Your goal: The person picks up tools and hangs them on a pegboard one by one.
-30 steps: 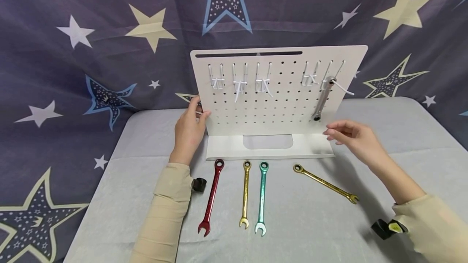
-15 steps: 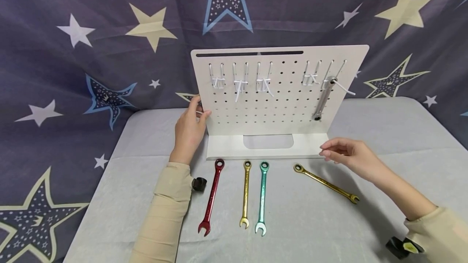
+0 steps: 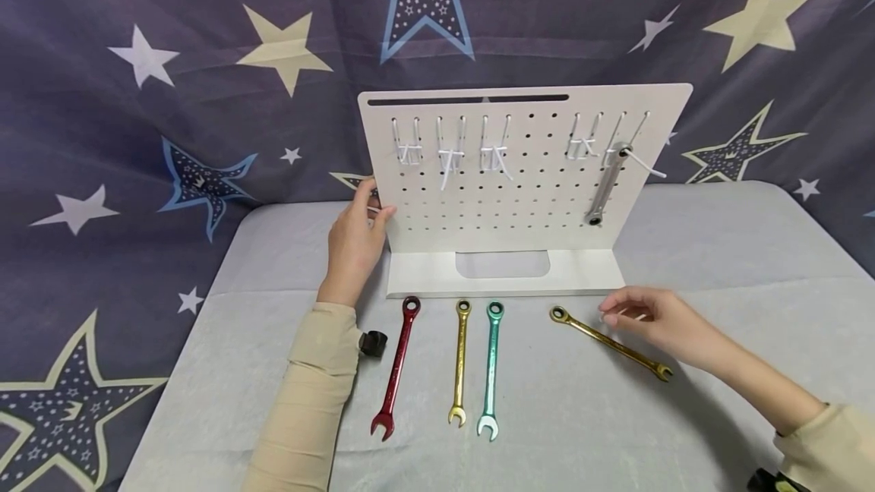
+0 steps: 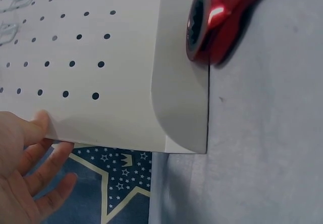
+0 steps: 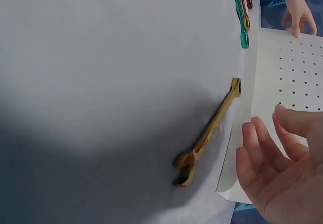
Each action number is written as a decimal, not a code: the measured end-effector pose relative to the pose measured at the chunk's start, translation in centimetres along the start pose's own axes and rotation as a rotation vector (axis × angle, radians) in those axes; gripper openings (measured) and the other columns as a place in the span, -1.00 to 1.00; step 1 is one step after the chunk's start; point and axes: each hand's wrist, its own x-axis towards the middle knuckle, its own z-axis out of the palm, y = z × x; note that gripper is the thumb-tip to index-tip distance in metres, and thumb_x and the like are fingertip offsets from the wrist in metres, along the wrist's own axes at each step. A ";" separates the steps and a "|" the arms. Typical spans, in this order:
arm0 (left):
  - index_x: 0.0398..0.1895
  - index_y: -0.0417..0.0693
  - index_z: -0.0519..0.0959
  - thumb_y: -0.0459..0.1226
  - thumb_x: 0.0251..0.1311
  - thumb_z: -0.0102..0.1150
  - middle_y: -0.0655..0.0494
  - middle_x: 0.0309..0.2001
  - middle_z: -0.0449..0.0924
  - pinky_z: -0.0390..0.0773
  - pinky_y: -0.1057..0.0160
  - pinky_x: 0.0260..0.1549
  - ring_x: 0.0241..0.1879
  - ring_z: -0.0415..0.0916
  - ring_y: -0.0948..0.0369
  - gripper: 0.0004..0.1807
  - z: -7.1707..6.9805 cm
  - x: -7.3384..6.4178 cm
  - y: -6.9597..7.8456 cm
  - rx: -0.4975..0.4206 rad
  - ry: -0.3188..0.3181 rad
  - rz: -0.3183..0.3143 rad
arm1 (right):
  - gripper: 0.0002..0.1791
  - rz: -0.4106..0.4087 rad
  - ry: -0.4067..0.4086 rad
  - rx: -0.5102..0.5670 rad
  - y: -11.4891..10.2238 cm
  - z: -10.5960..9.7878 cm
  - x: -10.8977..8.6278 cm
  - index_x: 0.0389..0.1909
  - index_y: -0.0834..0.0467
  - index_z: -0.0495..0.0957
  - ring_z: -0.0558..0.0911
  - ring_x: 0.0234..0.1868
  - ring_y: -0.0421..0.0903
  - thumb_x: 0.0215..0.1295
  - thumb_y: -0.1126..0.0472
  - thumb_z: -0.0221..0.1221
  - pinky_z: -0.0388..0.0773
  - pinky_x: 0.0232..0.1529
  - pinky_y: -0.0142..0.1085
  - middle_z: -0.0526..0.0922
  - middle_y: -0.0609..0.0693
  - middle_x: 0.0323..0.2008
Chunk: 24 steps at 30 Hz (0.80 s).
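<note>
Head camera: high, facing forward and down, taking in whole pegboard (image 3: pixel 506 239). Left wrist camera: close, sideways, at pegboard's left edge, red ratcheting wrench (image 4: pixel 218 30) near lens. Right wrist camera: sideways, facing across gray tablecloth (image 5: pixel 101 57) toward left hand (image 5: pixel 300 15); shares angled gold wrench (image 5: pixel 211 127) with head view.

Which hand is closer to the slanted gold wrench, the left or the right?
The right hand: it hovers right by the slanted gold wrench, not touching it. The left hand is farther away, gripping the left edge of the white pegboard.
</note>
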 end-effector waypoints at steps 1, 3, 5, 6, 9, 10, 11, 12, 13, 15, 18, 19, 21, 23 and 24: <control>0.31 0.04 0.36 -0.17 0.38 0.18 -0.06 -0.12 0.63 0.50 -0.06 -0.20 -0.10 0.59 -0.01 -0.53 0.0 0.0 0.0 -0.003 0.000 0.000 | -0.83 -0.015 0.000 -0.005 0.0 0.1 -0.1 -0.12 0.29 0.63 0.62 -0.28 -0.26 0.31 0.32 0.26 0.57 -0.28 -0.37 0.70 0.04 -0.22; 0.30 0.05 0.36 -0.16 0.38 0.18 -0.05 -0.12 0.63 0.50 -0.06 -0.20 -0.10 0.60 0.00 -0.53 0.0 0.0 0.0 -0.008 0.001 0.001 | -0.85 -0.042 -0.002 -0.033 0.2 0.3 -0.3 -0.15 0.26 0.64 0.61 -0.28 -0.27 0.29 0.32 0.29 0.59 -0.29 -0.36 0.69 0.00 -0.23; 0.30 0.05 0.36 -0.17 0.38 0.18 -0.05 -0.12 0.63 0.50 -0.06 -0.21 -0.10 0.60 0.00 -0.53 0.0 0.0 -0.1 -0.008 0.002 0.004 | -0.85 -0.059 -0.016 -0.066 0.3 0.5 -0.5 -0.17 0.23 0.64 0.61 -0.29 -0.28 0.26 0.31 0.32 0.59 -0.32 -0.35 0.68 -0.03 -0.25; 0.30 0.06 0.36 -0.16 0.38 0.17 -0.05 -0.12 0.62 0.50 -0.06 -0.21 -0.10 0.60 0.00 -0.53 0.0 0.0 -0.1 -0.007 0.002 0.005 | -0.84 -0.067 -0.029 -0.083 0.4 0.5 -0.6 -0.17 0.21 0.64 0.61 -0.30 -0.28 0.25 0.30 0.33 0.59 -0.33 -0.35 0.68 -0.05 -0.26; 0.31 0.05 0.35 -0.17 0.38 0.17 -0.06 -0.12 0.62 0.50 -0.06 -0.19 -0.10 0.60 0.00 -0.53 0.0 -0.1 -0.1 -0.005 0.001 0.007 | -0.80 -0.082 -0.068 -0.127 0.7 0.6 -0.8 -0.17 0.18 0.63 0.59 -0.32 -0.30 0.19 0.31 0.37 0.59 -0.36 -0.35 0.66 -0.09 -0.29; 0.31 0.05 0.35 -0.17 0.38 0.17 -0.06 -0.12 0.62 0.50 -0.06 -0.19 -0.10 0.59 0.00 -0.53 0.0 -0.1 -0.1 -0.005 -0.001 0.007 | -0.78 -0.085 -0.080 -0.132 0.8 0.6 -0.8 -0.17 0.18 0.63 0.59 -0.33 -0.30 0.17 0.31 0.38 0.58 -0.37 -0.35 0.64 -0.10 -0.30; 0.31 0.05 0.35 -0.17 0.38 0.17 -0.06 -0.12 0.62 0.50 -0.06 -0.19 -0.10 0.59 0.00 -0.53 0.0 -0.1 -0.1 -0.006 -0.002 0.006 | -0.77 -0.089 -0.088 -0.136 0.9 0.6 -0.8 -0.17 0.18 0.63 0.58 -0.34 -0.30 0.15 0.32 0.39 0.58 -0.37 -0.36 0.63 -0.11 -0.32; 0.32 0.05 0.35 -0.18 0.38 0.17 -0.06 -0.12 0.62 0.50 -0.06 -0.19 -0.10 0.59 0.00 -0.52 0.0 -0.1 -0.1 -0.006 -0.004 0.005 | -0.76 -0.093 -0.094 -0.141 1.0 0.7 -0.8 -0.17 0.19 0.62 0.57 -0.34 -0.30 0.13 0.33 0.40 0.58 -0.37 -0.36 0.61 -0.12 -0.34; 0.32 0.05 0.35 -0.18 0.38 0.17 -0.06 -0.12 0.62 0.50 -0.06 -0.18 -0.10 0.59 0.00 -0.52 0.0 -0.1 -0.1 -0.008 -0.004 0.004 | -0.75 -0.095 -0.097 -0.146 1.1 0.7 -0.8 -0.18 0.19 0.62 0.57 -0.35 -0.31 0.12 0.33 0.40 0.58 -0.38 -0.36 0.60 -0.13 -0.35; 0.32 0.05 0.35 -0.18 0.38 0.18 -0.06 -0.12 0.62 0.50 -0.06 -0.19 -0.10 0.59 0.00 -0.52 -0.1 -0.1 0.0 -0.009 -0.005 0.002 | -0.75 -0.094 -0.102 -0.147 1.3 0.8 -0.9 -0.18 0.19 0.61 0.56 -0.36 -0.32 0.11 0.33 0.41 0.57 -0.39 -0.37 0.57 -0.14 -0.37; 0.32 0.05 0.35 -0.18 0.38 0.18 -0.06 -0.11 0.62 0.49 -0.06 -0.18 -0.09 0.59 0.00 -0.51 -0.1 -0.1 0.0 -0.011 -0.006 0.000 | -0.74 -0.091 -0.106 -0.154 1.7 0.9 -0.9 -0.19 0.19 0.60 0.54 -0.38 -0.33 0.11 0.34 0.41 0.55 -0.41 -0.37 0.56 -0.16 -0.39; 0.32 0.05 0.35 -0.18 0.38 0.18 -0.06 -0.11 0.62 0.49 -0.06 -0.18 -0.09 0.59 0.00 -0.51 -0.1 -0.1 0.0 -0.012 -0.006 -0.001 | -0.74 -0.086 -0.108 -0.156 1.7 0.9 -0.9 -0.19 0.19 0.60 0.54 -0.39 -0.33 0.11 0.33 0.41 0.55 -0.41 -0.37 0.56 -0.16 -0.39; 0.32 0.05 0.35 -0.18 0.38 0.18 -0.06 -0.11 0.62 0.49 -0.06 -0.18 -0.09 0.59 0.00 -0.51 -0.1 -0.1 0.0 -0.011 -0.006 -0.001 | -0.74 -0.074 -0.116 -0.157 1.9 1.0 -0.8 -0.18 0.19 0.60 0.53 -0.40 -0.32 0.12 0.34 0.41 0.54 -0.41 -0.37 0.56 -0.16 -0.40; 0.31 0.05 0.35 -0.18 0.37 0.18 -0.06 -0.12 0.62 0.49 -0.06 -0.18 -0.09 0.59 0.00 -0.52 -0.1 -0.1 0.0 -0.010 -0.004 -0.001 | -0.74 -0.056 -0.128 -0.157 1.9 1.1 -0.8 -0.17 0.19 0.60 0.52 -0.41 -0.32 0.13 0.34 0.40 0.53 -0.41 -0.37 0.56 -0.15 -0.40; 0.31 0.05 0.35 -0.18 0.37 0.18 -0.06 -0.12 0.62 0.49 -0.06 -0.18 -0.09 0.59 0.00 -0.52 -0.1 -0.1 0.1 -0.008 -0.004 0.000 | -0.74 -0.047 -0.135 -0.159 2.0 1.1 -0.8 -0.16 0.19 0.60 0.51 -0.42 -0.31 0.13 0.34 0.40 0.52 -0.41 -0.37 0.55 -0.15 -0.40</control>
